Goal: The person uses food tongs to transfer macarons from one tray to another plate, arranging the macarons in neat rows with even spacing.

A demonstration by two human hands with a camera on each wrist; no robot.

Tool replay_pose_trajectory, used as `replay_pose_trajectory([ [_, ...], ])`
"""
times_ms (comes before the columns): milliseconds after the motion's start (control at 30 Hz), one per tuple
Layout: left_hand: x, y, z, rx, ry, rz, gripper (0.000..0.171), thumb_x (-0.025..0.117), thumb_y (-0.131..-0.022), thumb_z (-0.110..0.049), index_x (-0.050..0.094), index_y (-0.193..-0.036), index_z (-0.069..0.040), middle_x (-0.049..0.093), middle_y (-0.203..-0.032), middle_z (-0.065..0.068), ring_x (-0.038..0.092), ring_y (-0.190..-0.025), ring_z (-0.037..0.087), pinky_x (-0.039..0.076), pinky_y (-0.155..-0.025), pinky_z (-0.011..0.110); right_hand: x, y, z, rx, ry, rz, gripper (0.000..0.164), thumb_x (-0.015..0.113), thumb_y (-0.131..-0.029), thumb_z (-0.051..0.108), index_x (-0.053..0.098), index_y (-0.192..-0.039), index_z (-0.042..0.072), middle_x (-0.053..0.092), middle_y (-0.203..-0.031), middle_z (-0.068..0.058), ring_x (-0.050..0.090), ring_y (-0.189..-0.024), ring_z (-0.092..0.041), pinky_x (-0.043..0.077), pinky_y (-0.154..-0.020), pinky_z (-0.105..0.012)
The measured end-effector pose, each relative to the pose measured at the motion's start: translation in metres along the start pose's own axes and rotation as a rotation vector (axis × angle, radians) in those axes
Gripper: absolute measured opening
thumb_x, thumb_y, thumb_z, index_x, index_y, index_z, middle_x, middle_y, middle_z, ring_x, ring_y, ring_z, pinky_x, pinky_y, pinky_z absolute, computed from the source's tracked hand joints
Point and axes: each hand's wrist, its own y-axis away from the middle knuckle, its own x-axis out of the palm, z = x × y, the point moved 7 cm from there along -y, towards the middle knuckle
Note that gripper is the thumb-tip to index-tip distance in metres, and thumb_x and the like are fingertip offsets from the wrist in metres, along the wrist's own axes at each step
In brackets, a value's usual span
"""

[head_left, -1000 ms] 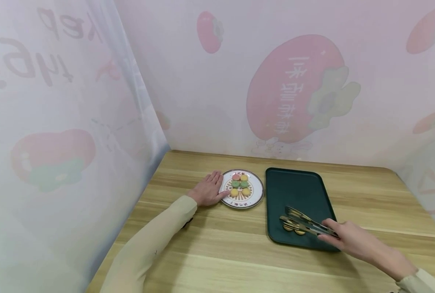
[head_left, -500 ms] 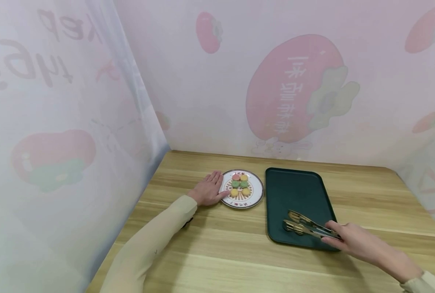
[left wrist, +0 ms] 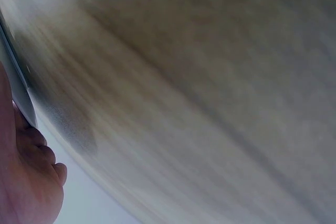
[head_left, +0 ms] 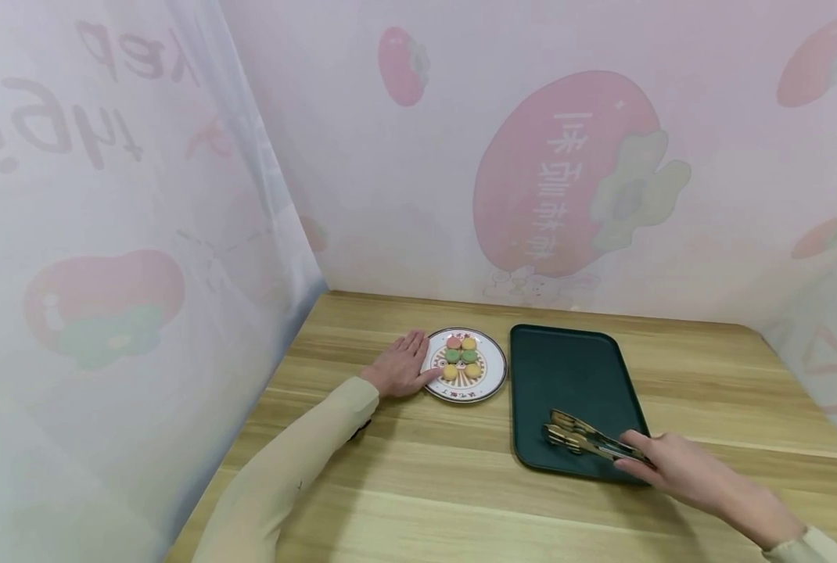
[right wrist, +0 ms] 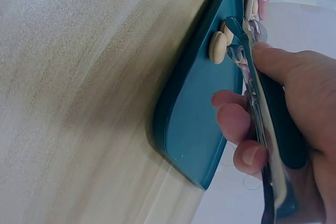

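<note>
A white patterned plate [head_left: 490, 377] bears pink, yellow and green macarons [head_left: 469, 356] in two columns. My left hand [head_left: 399, 367] lies with straight fingers along the plate's left side, its thumb over the rim; the left wrist view catches only part of it. With my right hand [head_left: 693, 471] I hold metal tongs [head_left: 594, 440], their ends spread apart low over the near part of a dark green tray [head_left: 566, 363]. Beside those ends, the right wrist view shows two pale macarons [right wrist: 217, 48] on the tray; in the head view the tongs mostly cover them.
Plate and tray stand side by side on a wooden table [head_left: 418, 477], a narrow gap between them. Pale printed curtains [head_left: 432, 180] rise behind the table and on its left.
The tongs shifted slightly right and away from the macarons on the tray, then a little back left. The left hand and the plate stay in place.
</note>
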Motion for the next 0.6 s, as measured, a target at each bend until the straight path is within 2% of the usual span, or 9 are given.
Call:
replay_pose_trajectory([
  [300, -0.004, 0.0009, -0.001, 0.003, 0.005, -0.019, 0.091, 0.015, -0.098, -0.068, 0.012, -0.156, 0.003, 0.008, -0.165, 0.02, 0.007, -0.154, 0.032, 0.013, -0.126, 0.042, -0.0043, -0.0011, 0.0007, -0.054, 0.019, -0.089, 0.017, 0.059, -0.098, 0.029, 0.058, -0.107, 0.014, 0.036, -0.055, 0.021, 0.031, -0.045, 0.009, 0.033, -0.047, -0.015],
  [600, -0.0038, 0.001, -0.0012, 0.001, 0.0, -0.016, 0.091, 0.014, -0.098, -0.068, 0.011, -0.156, 0.002, 0.009, -0.165, 0.019, 0.007, -0.154, 0.031, 0.012, -0.126, 0.042, -0.0032, -0.0045, 0.0025, -0.111, 0.03, -0.136, 0.006, 0.061, -0.098, 0.023, 0.058, -0.1, 0.018, 0.031, -0.057, 0.023, 0.027, -0.046, 0.011, 0.033, -0.047, -0.014],
])
